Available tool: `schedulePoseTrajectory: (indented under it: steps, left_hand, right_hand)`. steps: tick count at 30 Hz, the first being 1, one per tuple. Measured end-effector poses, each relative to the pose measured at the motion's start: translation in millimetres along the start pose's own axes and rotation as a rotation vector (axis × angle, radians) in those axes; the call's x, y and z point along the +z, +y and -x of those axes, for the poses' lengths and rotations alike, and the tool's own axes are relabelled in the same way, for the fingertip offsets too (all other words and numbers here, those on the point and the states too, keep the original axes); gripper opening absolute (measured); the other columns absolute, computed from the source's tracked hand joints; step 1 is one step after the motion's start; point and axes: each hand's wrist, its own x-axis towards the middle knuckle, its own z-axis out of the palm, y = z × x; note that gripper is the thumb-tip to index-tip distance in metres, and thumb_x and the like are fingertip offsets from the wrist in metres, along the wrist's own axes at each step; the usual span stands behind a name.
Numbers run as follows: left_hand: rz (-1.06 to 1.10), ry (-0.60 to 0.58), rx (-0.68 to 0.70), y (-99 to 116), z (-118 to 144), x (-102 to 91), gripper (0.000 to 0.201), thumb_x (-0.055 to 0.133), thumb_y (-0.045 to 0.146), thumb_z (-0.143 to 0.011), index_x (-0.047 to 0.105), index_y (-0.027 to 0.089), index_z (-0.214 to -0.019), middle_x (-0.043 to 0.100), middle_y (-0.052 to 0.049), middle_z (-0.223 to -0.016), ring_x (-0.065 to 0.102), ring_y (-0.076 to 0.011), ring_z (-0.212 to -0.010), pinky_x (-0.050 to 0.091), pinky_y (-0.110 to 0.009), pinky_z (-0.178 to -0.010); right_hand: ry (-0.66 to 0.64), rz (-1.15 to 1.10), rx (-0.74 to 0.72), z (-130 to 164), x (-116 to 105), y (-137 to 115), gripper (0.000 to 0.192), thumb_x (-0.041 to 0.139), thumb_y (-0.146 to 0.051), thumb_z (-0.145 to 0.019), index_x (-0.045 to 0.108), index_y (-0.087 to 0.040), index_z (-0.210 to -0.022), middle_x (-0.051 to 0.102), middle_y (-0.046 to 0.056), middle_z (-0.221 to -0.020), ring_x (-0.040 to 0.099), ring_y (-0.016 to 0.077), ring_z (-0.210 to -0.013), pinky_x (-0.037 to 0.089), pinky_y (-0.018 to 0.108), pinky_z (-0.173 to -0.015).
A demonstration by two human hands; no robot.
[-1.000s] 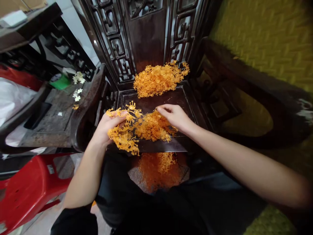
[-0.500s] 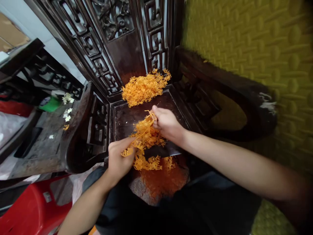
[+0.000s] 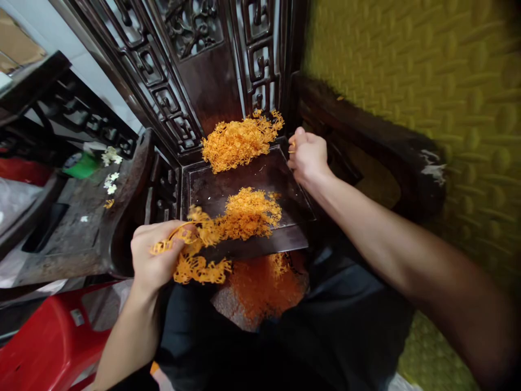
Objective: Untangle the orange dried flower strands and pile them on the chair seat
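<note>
My left hand [image 3: 157, 252] is closed around a bunch of orange lacy plastic-looking pieces [image 3: 201, 231], which dangle in a ragged strand over the seat's front edge. At the far right of the seat my right hand [image 3: 309, 155] is raised in a pinch. A thin bit of orange shows at its fingertips; most of what it grips is hidden. Between the hands, near the front of the dark wooden chair seat [image 3: 207, 195], lies a small heap of the same pieces [image 3: 252, 212]. Against the chair back rests a larger orange pile [image 3: 240, 142].
Carved armrests flank the seat, the right one [image 3: 407, 146] beside a yellow-green textured surface [image 3: 407, 65]. On the left stand another wooden seat [image 3: 77, 233] with white flower-like bits [image 3: 110, 183] and a green container [image 3: 81, 164], and a red plastic stool [image 3: 44, 342].
My hands have spread apart: the left moved left with the orange bunch, the right moved up and right. The small heap on the seat now shows fully.
</note>
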Motion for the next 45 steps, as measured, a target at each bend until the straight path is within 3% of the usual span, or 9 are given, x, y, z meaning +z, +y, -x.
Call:
schedulePoseTrajectory:
  steps: [8, 12, 16, 19, 23, 30, 35, 40, 45]
  left_hand:
    - [0.044, -0.238, -0.014, -13, -17, 12.3, 0.018, 0.066, 0.021, -0.091, 0.083, 0.019, -0.095, 0.082, -0.006, -0.090, 0.075, -0.0174, -0.074, 0.059, -0.026, -0.071]
    - [0.026, -0.296, -0.008, -16, -18, 18.6, 0.018, 0.065, 0.022, -0.092, 0.083, 0.020, -0.096, 0.082, -0.006, -0.093, 0.076, -0.0177, -0.078, 0.059, -0.026, -0.073]
    - [0.036, -0.332, -0.003, -20, -18, 19.3, 0.017, 0.066, 0.026, -0.093, 0.081, 0.019, -0.095, 0.081, -0.006, -0.091, 0.074, -0.0169, -0.076, 0.057, -0.027, -0.072]
    - [0.116, -0.233, -0.136, -20, -19, 28.1, 0.017, 0.066, 0.031, -0.095, 0.077, 0.018, -0.091, 0.078, -0.004, -0.084, 0.070, -0.0148, -0.073, 0.054, -0.025, -0.069]
    - [0.402, -0.053, -0.368, -16, -26, 51.4, 0.030, 0.063, 0.046, -0.097, 0.064, 0.019, -0.084, 0.073, -0.002, -0.076, 0.065, -0.0134, -0.069, 0.052, -0.026, -0.068]
    - [0.486, -0.029, -0.315, -11, -36, 76.1, 0.039, 0.089, 0.033, -0.073, 0.052, 0.021, -0.079, 0.065, 0.001, -0.080, 0.059, -0.0128, -0.072, 0.047, -0.027, -0.066]
    - [0.378, -0.013, -0.244, 8, -33, 71.3, 0.038, 0.086, 0.023, -0.073, 0.048, 0.021, -0.069, 0.055, 0.003, -0.069, 0.050, -0.0120, -0.065, 0.042, -0.026, -0.059]
    - [0.475, -0.077, -0.324, 13, -25, 54.0, 0.039, 0.088, 0.025, -0.070, 0.050, 0.021, -0.074, 0.056, 0.003, -0.073, 0.052, -0.0120, -0.065, 0.044, -0.027, -0.058]
    - [0.480, -0.124, -0.410, -14, -24, 47.8, 0.044, 0.089, 0.027, -0.071, 0.045, 0.021, -0.073, 0.054, 0.003, -0.071, 0.053, -0.0109, -0.063, 0.046, -0.027, -0.057]
  right_hand:
    - [-0.352, -0.272, 0.267, 56, 2, -24, 0.034, 0.086, -0.048, -0.079, 0.071, -0.019, -0.084, 0.070, 0.005, -0.080, 0.058, 0.0095, -0.055, 0.043, 0.021, -0.043]
    - [-0.401, -0.316, 0.411, 57, 2, -21, 0.031, 0.081, -0.048, -0.085, 0.074, -0.019, -0.093, 0.075, 0.008, -0.089, 0.072, 0.0169, -0.073, 0.061, 0.029, -0.060]
    - [-0.376, -0.314, 0.458, 57, 2, -12, 0.025, 0.089, -0.019, -0.074, 0.074, -0.018, -0.095, 0.074, 0.005, -0.084, 0.077, 0.0189, -0.084, 0.067, 0.032, -0.078]
    - [-0.390, -0.298, 0.467, 64, 7, -8, 0.031, 0.093, -0.012, -0.063, 0.076, -0.018, -0.089, 0.075, 0.003, -0.079, 0.077, 0.0193, -0.077, 0.068, 0.032, -0.074]
    - [-0.483, -0.256, 0.417, 78, 16, -8, 0.034, 0.099, -0.024, -0.057, 0.078, -0.018, -0.083, 0.077, 0.006, -0.077, 0.074, 0.0186, -0.066, 0.065, 0.030, -0.061]
    - [-0.565, -0.108, 0.230, 99, 28, -9, 0.032, 0.098, -0.036, -0.059, 0.078, -0.019, -0.077, 0.077, 0.006, -0.077, 0.073, 0.0176, -0.065, 0.062, 0.030, -0.061]
    - [-0.475, -0.061, 0.130, 98, 31, -7, 0.026, 0.096, -0.033, -0.062, 0.076, -0.020, -0.071, 0.075, 0.004, -0.071, 0.070, 0.0165, -0.061, 0.061, 0.031, -0.060]
    - [-0.151, 0.014, -0.056, 54, 16, 6, 0.017, 0.088, -0.020, -0.070, 0.071, -0.019, -0.066, 0.072, 0.004, -0.067, 0.066, 0.0150, -0.057, 0.060, 0.032, -0.059]
    - [-0.421, 0.484, -0.163, 42, 11, 39, 0.012, 0.078, -0.010, -0.077, 0.082, -0.020, -0.080, 0.079, 0.007, -0.083, 0.074, 0.0244, -0.080, 0.061, 0.046, -0.087]
